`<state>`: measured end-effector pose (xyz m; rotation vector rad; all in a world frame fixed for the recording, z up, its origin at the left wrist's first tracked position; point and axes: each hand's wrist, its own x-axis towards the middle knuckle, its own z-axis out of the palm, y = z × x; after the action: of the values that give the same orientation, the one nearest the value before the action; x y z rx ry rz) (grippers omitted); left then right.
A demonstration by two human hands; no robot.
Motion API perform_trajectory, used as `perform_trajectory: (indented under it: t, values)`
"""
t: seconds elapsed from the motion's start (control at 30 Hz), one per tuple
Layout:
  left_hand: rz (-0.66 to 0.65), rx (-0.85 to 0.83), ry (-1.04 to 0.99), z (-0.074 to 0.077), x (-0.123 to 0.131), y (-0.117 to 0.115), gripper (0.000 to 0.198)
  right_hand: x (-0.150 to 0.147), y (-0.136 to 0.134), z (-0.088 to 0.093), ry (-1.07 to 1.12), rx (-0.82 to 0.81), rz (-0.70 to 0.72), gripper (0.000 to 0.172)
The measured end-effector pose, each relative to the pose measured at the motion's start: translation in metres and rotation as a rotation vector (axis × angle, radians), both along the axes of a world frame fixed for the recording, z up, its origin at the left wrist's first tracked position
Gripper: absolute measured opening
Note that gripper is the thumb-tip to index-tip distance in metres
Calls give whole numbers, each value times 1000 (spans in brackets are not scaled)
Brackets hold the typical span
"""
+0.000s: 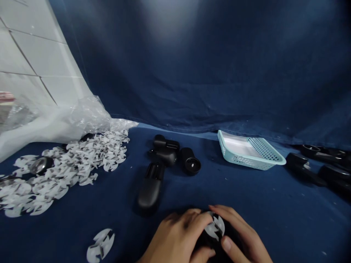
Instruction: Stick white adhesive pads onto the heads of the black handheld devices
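Both my hands meet at the bottom middle over a black device body. My left hand (178,237) curls around its left side, and its fingers touch a round grey-white sticker (215,227) on top of it. On the right side, my right hand (241,235) wraps the same black body (212,243), thumb pressed near the sticker. The body is mostly hidden beneath my fingers.
Black massage-gun bodies (152,184) lie in the middle of the blue cloth. A pile of similar stickers (82,160) spreads at the left beside a clear plastic bag (82,117). One sticker (101,245) lies apart at the front. A teal basket (251,149) and more black parts (318,164) are at the right.
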<state>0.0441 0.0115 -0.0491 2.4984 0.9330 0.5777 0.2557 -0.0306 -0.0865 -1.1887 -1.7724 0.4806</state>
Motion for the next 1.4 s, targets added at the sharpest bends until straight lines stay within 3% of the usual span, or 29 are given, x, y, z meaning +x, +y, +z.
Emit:
perform_trajectory:
  t: [0.1,0.4,0.7,1.0,1.4]
  values:
    - [-14,-9,34,0,0,2,58,2,-5,-1,39,-115,-55,36]
    - [-21,-5,61,-1,1,3,59,-6,3,26,287,-249,134,36]
    - [-61,25,116,6,-1,0,74,2,5,12,350,-371,216,42]
    - [-26,53,138,11,0,-3,63,3,8,14,384,-540,263,30]
    - [-46,19,130,8,1,-2,62,2,9,11,367,-505,215,27]
